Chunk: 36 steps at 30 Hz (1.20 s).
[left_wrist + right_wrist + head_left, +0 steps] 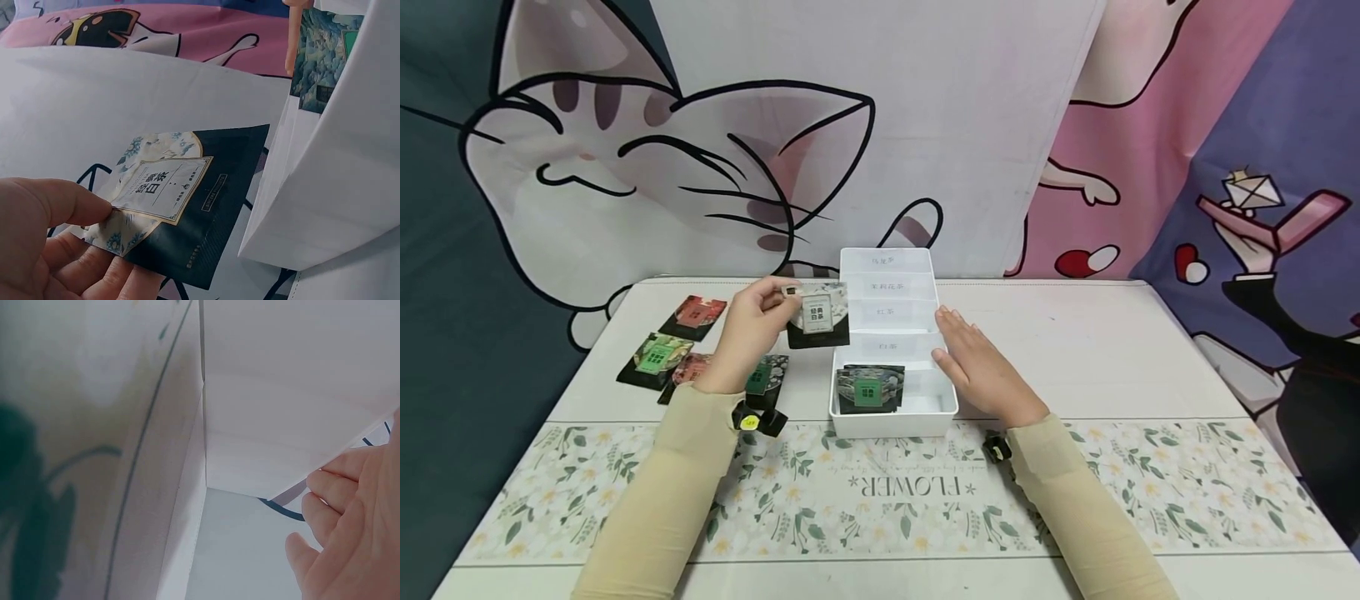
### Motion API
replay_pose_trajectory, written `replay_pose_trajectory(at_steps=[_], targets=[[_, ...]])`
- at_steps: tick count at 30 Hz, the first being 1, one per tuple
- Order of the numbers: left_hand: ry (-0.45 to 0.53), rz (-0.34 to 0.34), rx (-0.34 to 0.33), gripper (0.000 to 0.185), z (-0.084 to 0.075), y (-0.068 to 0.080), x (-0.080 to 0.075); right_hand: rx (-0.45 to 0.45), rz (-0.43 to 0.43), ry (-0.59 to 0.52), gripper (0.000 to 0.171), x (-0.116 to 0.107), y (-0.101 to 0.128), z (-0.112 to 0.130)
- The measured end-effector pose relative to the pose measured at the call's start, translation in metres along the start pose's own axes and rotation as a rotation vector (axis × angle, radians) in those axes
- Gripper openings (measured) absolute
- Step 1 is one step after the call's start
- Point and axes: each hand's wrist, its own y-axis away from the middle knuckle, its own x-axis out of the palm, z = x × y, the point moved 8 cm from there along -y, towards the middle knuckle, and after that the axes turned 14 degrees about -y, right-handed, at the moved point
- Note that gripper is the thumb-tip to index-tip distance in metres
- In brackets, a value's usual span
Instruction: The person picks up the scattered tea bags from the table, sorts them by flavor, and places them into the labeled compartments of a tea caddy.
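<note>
Head view shows a person seated at a white table (1112,350), both arms in beige sleeves. The left hand (752,329) is raised just left of a white divided box (887,421) and pinches a dark tea sachet (820,317) by its corner, thumb on top and fingers beneath; the sachet hangs in the air beside the box's left wall, not touching it. From the left wrist view the same sachet (187,200) shows a pale floral band and a cream label with printed characters (too small to read with certainty), with the thumb (56,200) pressing on its near corner.

The right hand (981,367) lies flat with straight fingers against the box's right wall, palm down on the table, holding nothing. The right wrist view shows its fingers (337,487) touching the box's white wall (281,394).

The box has several compartments with labelled dividers; the nearest compartment holds a couple of dark sachets with a green label (871,387).

On the table left of the left hand lie more sachets: a red one (694,315), a green one (655,358), and another dark one (767,375) partly hidden by the wrist. A floral runner (880,492) crosses the near edge of the table.
</note>
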Motion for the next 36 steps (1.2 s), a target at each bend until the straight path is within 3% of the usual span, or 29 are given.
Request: replay_pose_trajectory(at_steps=[17, 36], targets=[[0.044, 0.021, 0.022, 0.029, -0.012, -0.007, 0.023, 0.008, 0.004, -0.012, 0.066, -0.001, 0.001, 0.002], [0.092, 0.045, 0.120, 0.024, -0.022, -0.012, 0.045, 0.016, 0.011, -0.021, 0.066, -0.001, 0.001, 0.002]])
